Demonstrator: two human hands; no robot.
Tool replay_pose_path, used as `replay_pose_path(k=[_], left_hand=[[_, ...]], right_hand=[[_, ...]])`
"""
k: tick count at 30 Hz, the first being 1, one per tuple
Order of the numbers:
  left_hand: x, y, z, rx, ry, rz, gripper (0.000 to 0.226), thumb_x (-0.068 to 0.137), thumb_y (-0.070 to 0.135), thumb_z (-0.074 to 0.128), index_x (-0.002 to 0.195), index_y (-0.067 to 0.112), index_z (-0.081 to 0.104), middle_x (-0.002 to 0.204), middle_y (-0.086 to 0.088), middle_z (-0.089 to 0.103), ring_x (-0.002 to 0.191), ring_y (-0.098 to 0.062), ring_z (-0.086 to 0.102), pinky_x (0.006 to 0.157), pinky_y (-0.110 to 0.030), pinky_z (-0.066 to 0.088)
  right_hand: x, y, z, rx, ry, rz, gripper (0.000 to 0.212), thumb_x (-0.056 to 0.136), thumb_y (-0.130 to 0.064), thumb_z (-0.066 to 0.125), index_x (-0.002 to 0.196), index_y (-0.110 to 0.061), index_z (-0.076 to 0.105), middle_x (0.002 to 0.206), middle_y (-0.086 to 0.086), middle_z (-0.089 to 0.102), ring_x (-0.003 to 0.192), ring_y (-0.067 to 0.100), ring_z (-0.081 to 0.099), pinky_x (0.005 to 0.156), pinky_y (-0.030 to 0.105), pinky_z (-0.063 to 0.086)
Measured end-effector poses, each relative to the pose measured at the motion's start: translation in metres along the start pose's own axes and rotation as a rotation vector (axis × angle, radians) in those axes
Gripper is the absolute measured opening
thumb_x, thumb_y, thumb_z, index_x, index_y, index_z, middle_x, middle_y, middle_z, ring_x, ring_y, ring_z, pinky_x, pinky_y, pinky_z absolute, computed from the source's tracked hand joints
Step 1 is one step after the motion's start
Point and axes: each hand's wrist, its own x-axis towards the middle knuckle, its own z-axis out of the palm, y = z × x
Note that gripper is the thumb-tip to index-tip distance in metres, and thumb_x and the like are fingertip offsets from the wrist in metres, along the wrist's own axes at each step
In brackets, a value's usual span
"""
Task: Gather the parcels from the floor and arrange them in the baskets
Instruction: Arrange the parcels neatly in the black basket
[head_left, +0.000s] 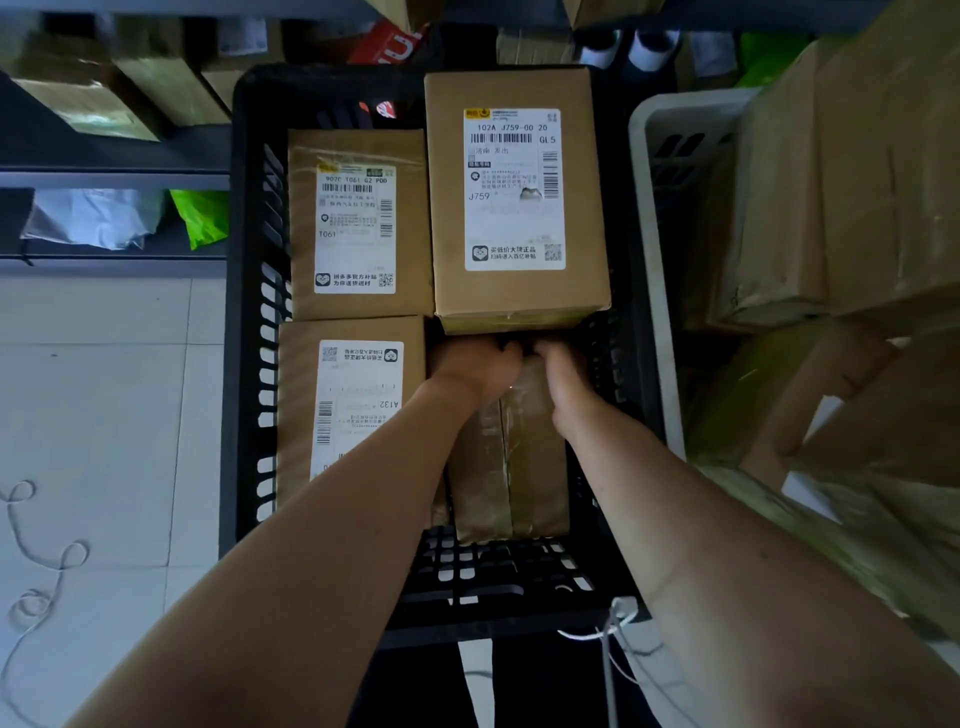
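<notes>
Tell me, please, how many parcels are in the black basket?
4. T061 parcel far left, J759 parcel far right, A132 parcel near left, taped parcel near right. Others may be hidden underneath.

Both arms reach down; left hand (475, 369) and right hand (563, 384), side by side, grip a parcel's (535, 467) far end.

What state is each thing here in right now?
Black plastic basket: holds four parcels.
Large cardboard box labelled J759: label up, sits highest.
Taped brown cardboard parcel: flat in the basket, no label showing.
Left hand: grips the taped parcel's far end.
Right hand: grips it too.
</notes>
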Motion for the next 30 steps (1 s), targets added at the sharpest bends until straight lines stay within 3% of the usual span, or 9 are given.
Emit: replay_pose_path(k=[6,11,14,17,20,22,24,26,30], left_hand=[[0.000,-0.002,-0.003,-0.060,0.012,-0.005,0.040,0.097,0.034,0.036,0.121,0.013,0.061,0.130,-0.016,0.058,0.118,-0.031,0.053,0.097,-0.034,0.040],[0.002,-0.003,-0.004,-0.042,0.001,0.010,0.042,0.098,0.035,0.034,0.124,0.014,0.059,0.132,-0.016,0.057,0.120,-0.031,0.052,0.099,-0.036,0.041],[0.002,-0.003,-0.003,-0.036,-0.034,0.009,0.043,0.099,0.036,0.032,0.127,0.015,0.057,0.134,-0.016,0.056,0.122,-0.030,0.051,0.097,-0.035,0.039],[0.002,0.000,-0.004,-0.023,-0.017,0.033,0.044,0.100,0.035,0.032,0.133,0.017,0.054,0.141,-0.013,0.052,0.128,-0.029,0.048,0.101,-0.034,0.037],[0.003,0.000,-0.002,0.010,-0.007,0.049,0.044,0.101,0.034,0.031,0.136,0.018,0.053,0.145,-0.012,0.049,0.133,-0.029,0.044,0.107,-0.035,0.034],[0.004,0.000,-0.001,0.036,-0.001,0.048,0.045,0.101,0.034,0.031,0.136,0.016,0.054,0.142,-0.014,0.051,0.131,-0.030,0.046,0.108,-0.036,0.036],[0.005,0.000,0.000,0.051,0.001,0.056,0.045,0.101,0.033,0.031,0.133,0.013,0.055,0.138,-0.015,0.054,0.127,-0.030,0.049,0.105,-0.035,0.038],[0.008,0.000,0.002,0.067,0.001,0.071,0.045,0.101,0.032,0.031,0.132,0.012,0.056,0.136,-0.016,0.055,0.126,-0.030,0.049,0.105,-0.035,0.038],[0.010,-0.002,0.005,0.126,-0.015,0.095,0.047,0.102,0.033,0.026,0.126,0.010,0.058,0.135,-0.018,0.056,0.125,-0.030,0.050,0.104,-0.036,0.036]], right_hand=[[0.000,-0.002,0.000,0.246,-0.015,0.108,0.032,0.091,-0.041,0.050,0.089,-0.014,0.066,0.078,0.010,0.063,0.074,0.027,0.059,0.067,0.033,0.046],[-0.006,-0.003,-0.001,0.205,-0.043,0.118,0.040,0.086,-0.046,0.055,0.104,-0.013,0.069,0.085,0.010,0.067,0.083,0.028,0.063,0.074,0.034,0.049],[-0.004,0.004,0.003,0.125,-0.029,0.014,0.067,0.063,-0.058,0.065,0.120,-0.022,0.066,0.110,0.007,0.069,0.104,0.028,0.065,0.095,0.043,0.051],[-0.009,0.002,0.003,0.077,0.000,-0.133,0.059,0.075,-0.044,0.069,0.130,-0.025,0.058,0.119,0.007,0.066,0.107,0.028,0.064,0.096,0.048,0.052],[-0.005,0.002,0.003,0.078,0.029,-0.196,0.040,0.089,-0.017,0.066,0.128,-0.015,0.056,0.115,0.007,0.066,0.102,0.024,0.063,0.083,0.033,0.053],[-0.003,0.004,0.005,0.087,0.075,-0.244,0.036,0.089,-0.008,0.066,0.124,-0.008,0.057,0.107,0.007,0.064,0.096,0.021,0.062,0.070,0.022,0.049],[-0.004,0.004,0.006,0.100,0.108,-0.258,0.031,0.087,-0.005,0.068,0.116,-0.006,0.059,0.103,0.008,0.064,0.093,0.021,0.061,0.067,0.019,0.047],[-0.002,0.004,0.007,0.107,0.100,-0.247,0.029,0.087,-0.007,0.069,0.114,-0.009,0.058,0.103,0.008,0.064,0.094,0.022,0.062,0.068,0.022,0.048],[-0.002,0.002,0.007,0.120,0.084,-0.233,0.045,0.089,-0.016,0.069,0.132,-0.013,0.054,0.119,0.007,0.063,0.109,0.023,0.061,0.091,0.034,0.050]])
